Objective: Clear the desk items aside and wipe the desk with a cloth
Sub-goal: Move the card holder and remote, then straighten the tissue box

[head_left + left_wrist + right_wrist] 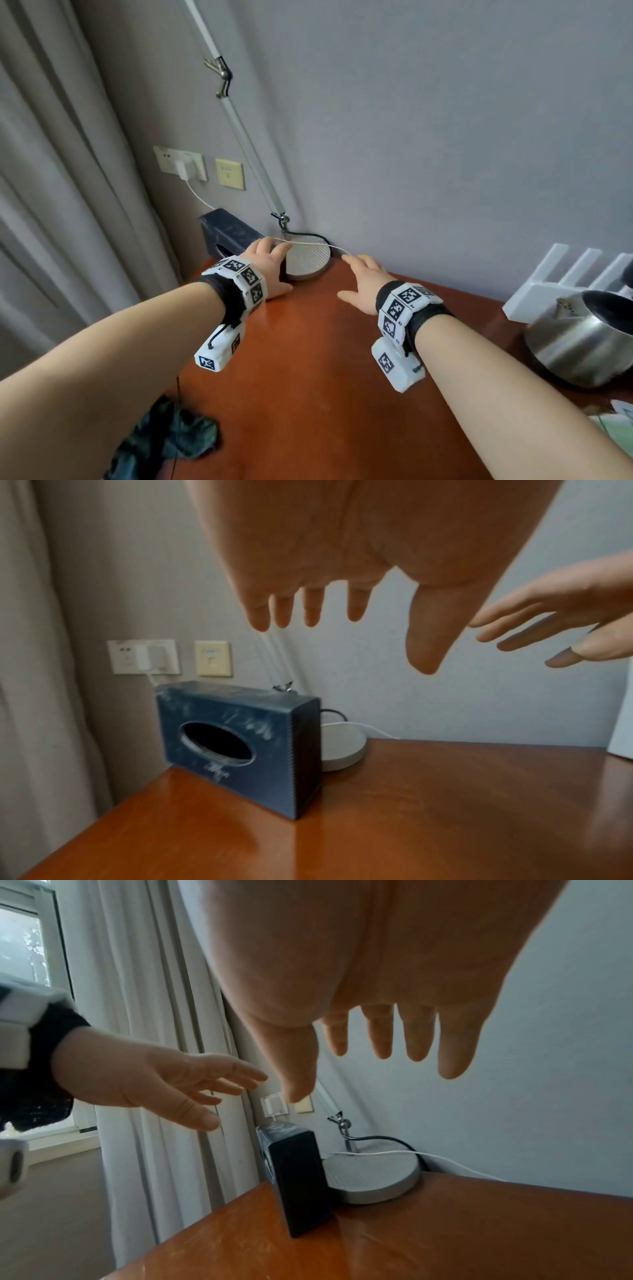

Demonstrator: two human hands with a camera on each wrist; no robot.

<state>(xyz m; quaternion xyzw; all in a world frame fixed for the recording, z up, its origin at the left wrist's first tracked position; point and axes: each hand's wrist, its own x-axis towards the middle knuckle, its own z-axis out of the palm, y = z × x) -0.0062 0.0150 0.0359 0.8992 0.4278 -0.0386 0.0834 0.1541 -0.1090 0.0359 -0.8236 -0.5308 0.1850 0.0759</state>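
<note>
Two bare hands with fingers spread, left hand (270, 270) and right hand (363, 284) holding nothing, above reddish-brown wooden desk (325, 377), near upright dark blue tissue box (240, 745), round grey lamp base (308, 260)

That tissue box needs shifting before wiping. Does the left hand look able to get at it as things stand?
Probably yes. The left hand hovers open just above the tissue box, nothing between them; the lamp base only sits behind it.
</note>
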